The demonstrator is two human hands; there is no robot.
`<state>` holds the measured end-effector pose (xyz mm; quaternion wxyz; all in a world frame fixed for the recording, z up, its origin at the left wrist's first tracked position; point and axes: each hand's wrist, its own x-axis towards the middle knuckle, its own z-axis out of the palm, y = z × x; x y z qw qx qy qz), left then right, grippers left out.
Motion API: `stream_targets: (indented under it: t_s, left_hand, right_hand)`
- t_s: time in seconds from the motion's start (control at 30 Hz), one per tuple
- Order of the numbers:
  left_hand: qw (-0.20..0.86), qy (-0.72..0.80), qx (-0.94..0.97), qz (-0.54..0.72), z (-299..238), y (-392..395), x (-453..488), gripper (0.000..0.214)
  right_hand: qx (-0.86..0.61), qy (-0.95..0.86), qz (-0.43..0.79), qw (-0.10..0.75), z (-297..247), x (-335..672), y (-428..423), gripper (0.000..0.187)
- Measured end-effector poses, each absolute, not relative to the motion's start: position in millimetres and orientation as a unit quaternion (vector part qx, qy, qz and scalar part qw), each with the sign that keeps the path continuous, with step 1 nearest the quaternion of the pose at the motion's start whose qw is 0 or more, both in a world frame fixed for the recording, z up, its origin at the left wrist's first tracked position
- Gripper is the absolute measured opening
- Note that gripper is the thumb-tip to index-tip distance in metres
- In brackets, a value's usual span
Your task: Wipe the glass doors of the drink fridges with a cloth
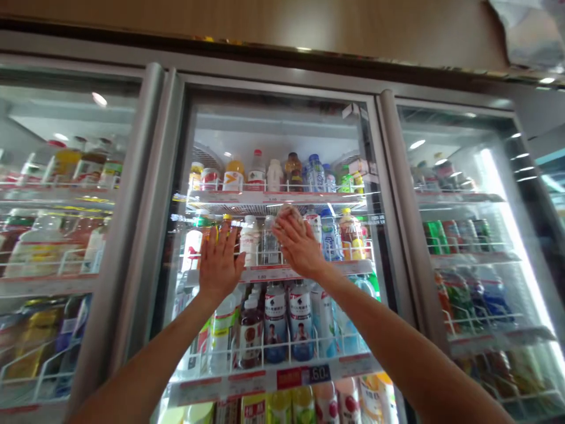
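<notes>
Both my arms reach up to the glass of the middle fridge door (371, 153). My left hand (218, 259) lies flat on the glass with its fingers stretched out and holds nothing. My right hand (299, 242) is a little higher and to the right, its fingers pressed over a pale crumpled wad (288, 213), perhaps a cloth, against the glass. Behind the glass at hand height a shelf (265, 272) carries white, clear and orange drink bottles. Several blue-labelled bottles (289, 321) stand on the shelf below.
Three glass-door drink fridges stand side by side. The left door (57, 235) and right door (477, 247) show more bottles and cans. Upright grey door frames (132, 235) separate them. A wooden panel (265, 23) runs above.
</notes>
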<state>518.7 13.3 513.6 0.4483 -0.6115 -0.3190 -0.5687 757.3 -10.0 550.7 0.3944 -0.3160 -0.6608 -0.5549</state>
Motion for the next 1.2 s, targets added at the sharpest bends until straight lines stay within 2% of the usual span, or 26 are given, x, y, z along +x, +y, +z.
stream_targets:
  t_s: [0.07, 0.17, 0.27, 0.37, 0.43, 0.5, 0.53, 0.67, 0.73, 0.83, 0.93, 1.0, 1.2]
  left_hand:
    - [0.449, -0.318, -0.609, -0.571, 513.5, 13.4, 518.9, 0.059]
    - [0.445, -0.327, -0.607, -0.571, 512.3, 12.8, 521.5, 0.059]
    - [0.442, -0.338, -0.604, -0.570, 512.1, 11.9, 524.1, 0.058]
    - [0.443, -0.341, -0.604, -0.568, 512.7, 10.6, 523.9, 0.058]
    - [0.446, -0.338, -0.605, -0.567, 513.1, 9.8, 522.8, 0.058]
    - [0.449, -0.336, -0.604, -0.566, 513.0, 9.3, 521.8, 0.057]
    - [0.448, -0.338, -0.603, -0.567, 512.7, 9.3, 521.7, 0.056]
    - [0.447, -0.345, -0.601, -0.565, 511.5, 9.8, 523.1, 0.056]
    - [0.449, -0.345, -0.598, -0.567, 511.4, 9.9, 523.8, 0.056]
    - [0.452, -0.342, -0.595, -0.570, 511.9, 9.9, 523.2, 0.055]
    - [0.454, -0.341, -0.599, -0.564, 512.9, 10.2, 521.5, 0.055]
    - [0.456, -0.342, -0.601, -0.560, 513.5, 10.2, 520.8, 0.055]
    - [0.456, -0.344, -0.599, -0.562, 513.0, 10.4, 522.4, 0.056]
  right_hand:
    - [-0.328, -0.659, -0.554, 0.389, 545.5, 782.2, -15.2, 0.051]
    - [-0.410, -0.509, -0.528, 0.542, 546.9, 848.6, -14.9, 0.050]
    - [-0.433, -0.439, -0.506, 0.603, 549.9, 860.6, -6.9, 0.053]
    - [-0.414, -0.502, -0.518, 0.556, 537.7, 800.7, -5.5, 0.051]
    - [-0.355, -0.632, -0.528, 0.442, 525.9, 764.1, -9.4, 0.049]
    - [-0.333, -0.674, -0.530, 0.392, 517.7, 761.8, -13.8, 0.048]
    - [-0.342, -0.661, -0.533, 0.402, 515.8, 775.3, -15.0, 0.048]
    - [-0.411, -0.487, -0.533, 0.558, 521.5, 863.0, -9.4, 0.050]
    - [-0.414, -0.429, -0.526, 0.607, 521.9, 876.8, -6.1, 0.053]
    - [-0.395, -0.467, -0.541, 0.577, 507.7, 840.1, -8.9, 0.054]
    - [-0.363, -0.608, -0.555, 0.436, 492.9, 800.2, -16.6, 0.050]
    - [-0.361, -0.642, -0.554, 0.389, 490.3, 807.9, -21.4, 0.048]
    - [-0.486, -0.450, -0.514, 0.545, 476.3, 906.3, -19.2, 0.053]
